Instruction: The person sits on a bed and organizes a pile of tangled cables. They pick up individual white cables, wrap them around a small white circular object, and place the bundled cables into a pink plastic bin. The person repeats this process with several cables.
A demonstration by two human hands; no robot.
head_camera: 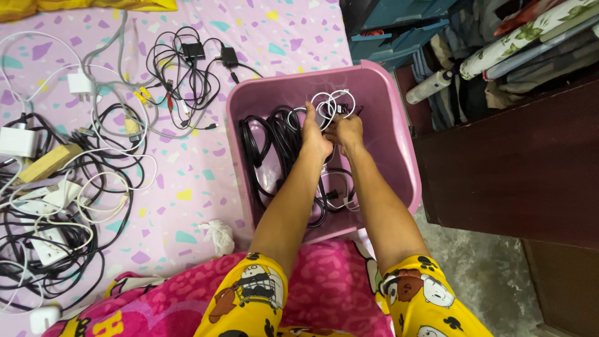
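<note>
Both my arms reach into a pink plastic bin (399, 156). My left hand (315, 134) and my right hand (346, 132) are side by side over its far half, together gripping a coiled white cable (332, 103). Below them several coiled black cables (268, 153) lie on the bin's floor, with a little white cable among them. My forearms hide part of the bin's contents.
A pink patterned sheet (199, 168) lies left of the bin, strewn with tangled black and white cables (75, 206), white chargers (15, 140) and black adapters (193, 50). A crumpled white tissue (219, 236) lies near the bin. A dark wooden cabinet (518, 168) stands at right.
</note>
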